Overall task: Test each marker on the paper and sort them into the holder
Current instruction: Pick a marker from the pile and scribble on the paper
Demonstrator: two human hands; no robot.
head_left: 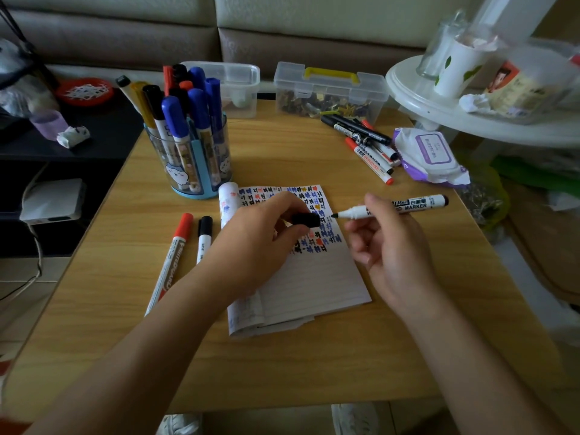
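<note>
Between the 2 hands, over the marked page, the job sits mid-test. The right hand grips a white whiteboard marker with a bare black tip, its tip pointing at the left hand. That hand pinches the marker's short black cap in its fingertips. Cap mouth and tip face each other, near but apart; I cannot tell whether the marker is about to be written with or closed.

Under both hands lies the lined paper notebook on the light wooden bench. Rows of black, blue and red test marks fill its upper part, and the lower lines are blank, so many markers seem already tried.

Beyond the left hand and to its outer side stands the clear round plastic holder with a blue base, crowded with capped blue, black and red markers, which looks like most of the sorting done.

Still outside it, by my reading: the marker being held, a red-capped white marker and a black-capped white marker just outside the left hand, and a heap of loose black and red markers beyond the right hand. Whether those 2 are tested cannot be told.
</note>
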